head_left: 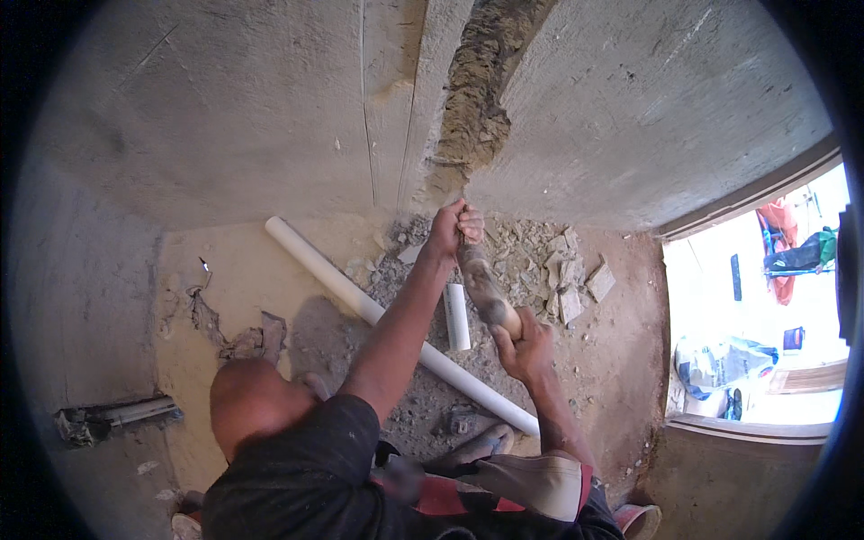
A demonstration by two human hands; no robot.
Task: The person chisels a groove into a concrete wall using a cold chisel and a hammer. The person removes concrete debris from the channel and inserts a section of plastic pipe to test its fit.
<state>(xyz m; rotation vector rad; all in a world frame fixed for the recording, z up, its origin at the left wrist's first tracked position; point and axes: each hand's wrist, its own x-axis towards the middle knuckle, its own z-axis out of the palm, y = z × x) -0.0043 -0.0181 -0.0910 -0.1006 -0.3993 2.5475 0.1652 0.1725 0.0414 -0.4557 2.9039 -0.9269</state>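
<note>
My left hand (pixel 457 223) is a closed fist at the foot of the wall, just below a rough groove (pixel 475 94) cut into the plaster. What it grips is mostly hidden by the fingers. Lower and to the right, my right hand (pixel 527 346) wraps round the pale wooden handle of what looks like a hammer (pixel 484 288). The hammer's grey-brown far part is blurred and reaches up to the left fist; whether they touch I cannot tell. Beneath the hands lies broken rubble (pixel 531 256) along the wall base. A short white pipe piece (pixel 457 317) rests between my forearms.
A long white pipe (pixel 328 274) runs diagonally across the dusty floor, passing under my left forearm. Flat broken slabs (pixel 600 281) lie to the right. A bright opening (pixel 756 306) with a plastic bag (pixel 720 364) is at far right. A recess (pixel 117 416) sits in the left wall.
</note>
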